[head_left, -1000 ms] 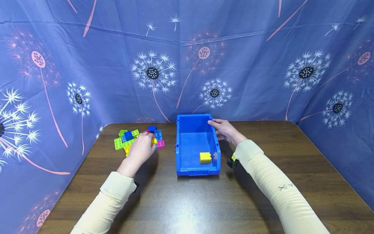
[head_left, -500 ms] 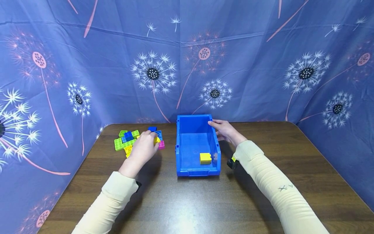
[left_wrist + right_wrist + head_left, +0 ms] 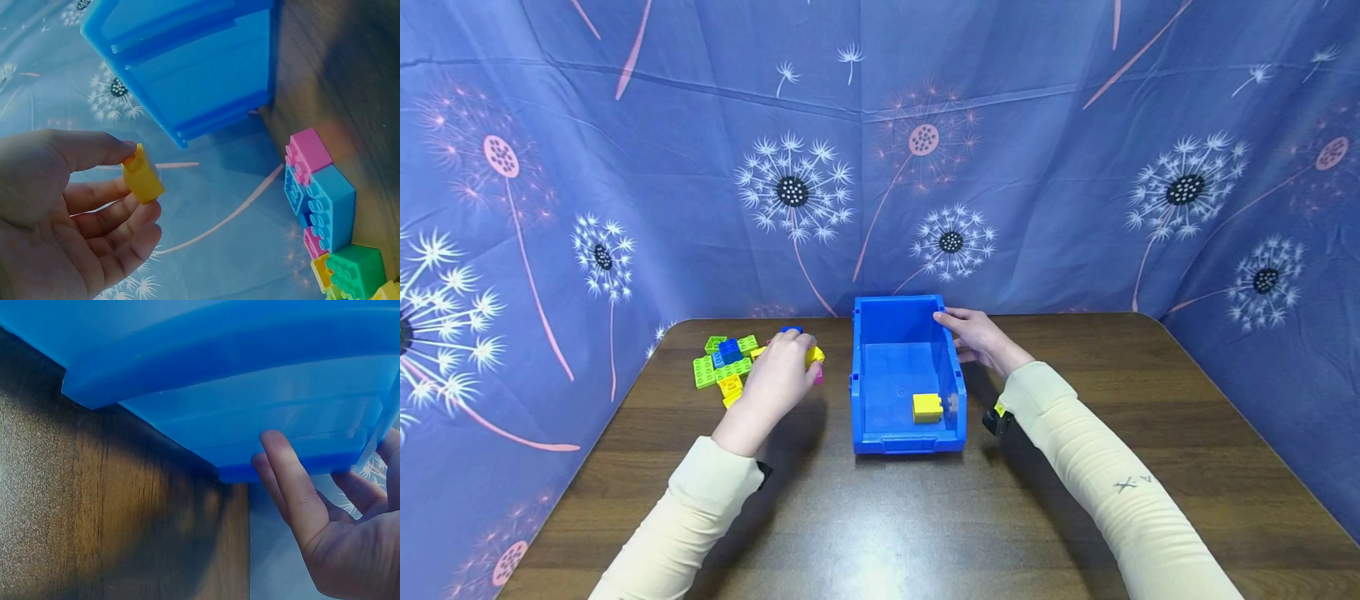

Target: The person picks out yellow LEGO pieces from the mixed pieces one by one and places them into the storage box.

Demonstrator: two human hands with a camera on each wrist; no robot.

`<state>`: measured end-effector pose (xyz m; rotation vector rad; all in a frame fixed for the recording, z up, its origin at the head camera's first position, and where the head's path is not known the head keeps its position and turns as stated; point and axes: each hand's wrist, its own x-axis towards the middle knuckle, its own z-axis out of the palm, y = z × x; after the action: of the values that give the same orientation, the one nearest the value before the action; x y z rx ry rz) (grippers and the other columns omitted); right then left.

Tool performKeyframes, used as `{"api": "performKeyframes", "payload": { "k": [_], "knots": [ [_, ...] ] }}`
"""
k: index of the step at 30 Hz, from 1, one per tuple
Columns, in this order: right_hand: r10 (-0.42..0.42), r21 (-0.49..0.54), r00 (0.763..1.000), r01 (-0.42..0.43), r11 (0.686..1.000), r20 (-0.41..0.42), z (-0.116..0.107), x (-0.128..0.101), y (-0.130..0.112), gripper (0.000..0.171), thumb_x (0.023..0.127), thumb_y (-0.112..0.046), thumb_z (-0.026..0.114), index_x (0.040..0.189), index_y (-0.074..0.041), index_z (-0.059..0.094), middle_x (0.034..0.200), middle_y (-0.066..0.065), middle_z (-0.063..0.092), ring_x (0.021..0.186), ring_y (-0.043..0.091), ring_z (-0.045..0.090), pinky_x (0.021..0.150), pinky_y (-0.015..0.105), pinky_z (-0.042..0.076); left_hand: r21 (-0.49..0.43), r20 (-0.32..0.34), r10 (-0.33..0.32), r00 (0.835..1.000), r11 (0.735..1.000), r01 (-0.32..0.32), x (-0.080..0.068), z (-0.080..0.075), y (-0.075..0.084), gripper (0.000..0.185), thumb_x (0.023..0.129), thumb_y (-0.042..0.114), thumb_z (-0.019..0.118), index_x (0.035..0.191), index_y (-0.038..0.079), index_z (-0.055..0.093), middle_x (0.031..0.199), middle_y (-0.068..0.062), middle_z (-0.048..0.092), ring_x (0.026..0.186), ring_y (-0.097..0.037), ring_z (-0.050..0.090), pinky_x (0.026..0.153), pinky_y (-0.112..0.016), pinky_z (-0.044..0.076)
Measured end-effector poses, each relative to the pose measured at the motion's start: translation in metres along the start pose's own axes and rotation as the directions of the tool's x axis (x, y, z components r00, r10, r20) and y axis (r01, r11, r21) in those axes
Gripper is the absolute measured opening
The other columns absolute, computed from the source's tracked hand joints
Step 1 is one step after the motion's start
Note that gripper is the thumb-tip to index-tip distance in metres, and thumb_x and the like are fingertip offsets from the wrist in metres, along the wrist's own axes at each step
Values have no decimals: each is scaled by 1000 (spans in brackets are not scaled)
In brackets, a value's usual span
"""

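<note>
Two hands are at work on the brown wooden table [image 3: 887, 517]: the left hand [image 3: 778, 375] pinches a small yellow brick [image 3: 142, 174] between thumb and fingertips, lifted just clear of the pile of bricks [image 3: 726, 362], while the right hand [image 3: 981, 333] rests with its fingers lying along the outer wall of the blue plastic bin [image 3: 868, 367] at the bin's far right corner, thumb near the rim, holding it steady rather than gripping anything loose. Judging by this, the step in hand is carrying a picked brick from the pile to the bin; the pick looks done and the transfer is only beginning. From the head view, the bin sits at about 3 o'clock from the left hand, just beside it, so the next move would call for a short sideways carry at enough height to clear the near-side wall, then a loosening of thumb and fingers over the open bin floor. Another yellow brick [image 3: 927, 406] already lies inside, toward the bin's 5 o'clock corner, close to the front wall. The pile stays at 9 to 10 o'clock of the left hand, with a pink brick [image 3: 308, 155], a light blue brick [image 3: 325, 203] and a green brick [image 3: 353, 269] showing clearly in the left wrist view, touching one another on the tabletop. The right hand is at roughly 1 o'clock of the bin, well apart from the held brick.
</note>
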<state>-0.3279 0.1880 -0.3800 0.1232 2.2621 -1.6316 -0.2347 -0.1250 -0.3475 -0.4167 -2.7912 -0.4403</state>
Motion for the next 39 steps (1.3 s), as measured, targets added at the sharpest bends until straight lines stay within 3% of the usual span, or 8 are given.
{"api": "performKeyframes", "payload": {
  "k": [19, 39],
  "knots": [
    [-15, 2, 1000, 15, 1000, 11, -1, 2, 1, 73, 92, -50, 52, 151, -18, 23, 146, 16, 38, 117, 39, 55, 88, 52, 50, -41, 1, 68, 998, 997, -68, 4, -7, 25, 33, 83, 20, 71, 110, 0, 65, 102, -13, 63, 94, -27, 58, 82, -37, 55],
    [-8, 4, 1000, 8, 1000, -1, 0, 2, 1, 75, 91, -52, 53, 151, -17, 23, 145, 16, 40, 115, 38, 56, 89, 52, 50, 45, 1, 230, 973, 972, -230, 7, -4, 51, 30, 81, 21, 74, 105, 5, 66, 96, -8, 64, 88, -20, 57, 76, -32, 56]
  ]
}}
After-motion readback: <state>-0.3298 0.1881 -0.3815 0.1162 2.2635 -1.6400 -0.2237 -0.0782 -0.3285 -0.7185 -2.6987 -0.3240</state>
